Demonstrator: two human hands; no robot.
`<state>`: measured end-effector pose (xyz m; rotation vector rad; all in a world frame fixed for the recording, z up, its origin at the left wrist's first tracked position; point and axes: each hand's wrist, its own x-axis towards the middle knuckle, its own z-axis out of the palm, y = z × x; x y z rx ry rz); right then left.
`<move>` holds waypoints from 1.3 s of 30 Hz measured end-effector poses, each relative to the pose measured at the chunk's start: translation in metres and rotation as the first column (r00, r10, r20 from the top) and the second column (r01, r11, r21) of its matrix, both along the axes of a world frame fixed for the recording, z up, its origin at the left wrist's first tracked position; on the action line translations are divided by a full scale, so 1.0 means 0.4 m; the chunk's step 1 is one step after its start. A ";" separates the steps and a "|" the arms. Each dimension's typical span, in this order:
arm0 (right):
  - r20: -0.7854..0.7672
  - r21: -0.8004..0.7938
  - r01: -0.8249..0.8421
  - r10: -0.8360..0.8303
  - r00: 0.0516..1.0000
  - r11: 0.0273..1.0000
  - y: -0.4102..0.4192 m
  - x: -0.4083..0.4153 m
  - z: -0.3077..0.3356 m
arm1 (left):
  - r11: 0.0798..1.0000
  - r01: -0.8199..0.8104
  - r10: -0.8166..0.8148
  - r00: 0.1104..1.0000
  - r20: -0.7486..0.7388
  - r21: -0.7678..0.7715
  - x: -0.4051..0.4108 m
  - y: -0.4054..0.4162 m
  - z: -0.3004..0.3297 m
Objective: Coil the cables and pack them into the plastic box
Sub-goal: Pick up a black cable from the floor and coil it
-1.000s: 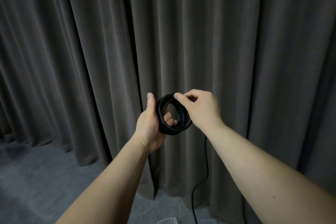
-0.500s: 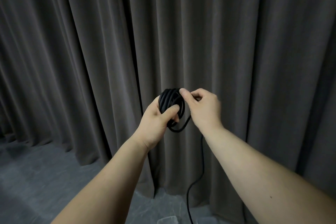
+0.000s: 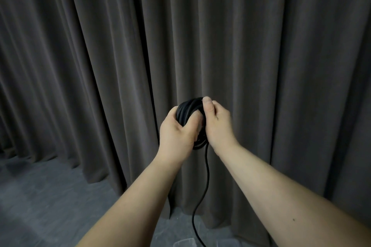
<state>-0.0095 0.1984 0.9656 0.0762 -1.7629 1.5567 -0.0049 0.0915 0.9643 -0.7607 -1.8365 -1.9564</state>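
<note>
A black cable coil (image 3: 187, 111) is held up in front of the curtain, between both hands. My left hand (image 3: 176, 134) grips the coil from the left, thumb across its front. My right hand (image 3: 217, 124) holds the coil's right side, with the thumb laid over the top loops. The loose tail of the cable (image 3: 205, 182) hangs from the bottom of the coil and runs down out of the frame. A sliver of the clear plastic box (image 3: 185, 243) shows at the bottom edge; most of it is out of view.
A dark grey pleated curtain (image 3: 120, 56) fills the background close behind the hands. Grey floor (image 3: 40, 196) lies at the lower left.
The coil has turned from face-on to nearly edge-on. My left thumb has closed over it, and my right hand has come in against the coil's right side. The hanging tail has shifted slightly left.
</note>
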 end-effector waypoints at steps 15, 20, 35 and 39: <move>-0.054 0.263 0.171 -0.162 0.985 0.950 0.015 0.009 -0.010 | 0.996 0.021 -0.021 1.000 -0.006 0.084 -0.015 -0.042 0.001; -0.125 0.738 0.161 -0.101 0.987 0.656 0.028 0.053 -0.023 | 0.986 -0.023 0.016 0.999 0.043 0.166 -0.037 -0.062 0.008; 0.241 0.649 -0.154 -0.009 0.971 0.745 0.010 0.061 -0.004 | 0.961 0.214 -0.225 0.973 0.048 0.176 -0.039 -0.074 -0.010; 0.266 0.619 -0.171 0.000 0.964 0.767 0.011 0.052 -0.008 | 0.967 0.213 -0.219 0.975 0.030 0.140 -0.036 -0.066 -0.010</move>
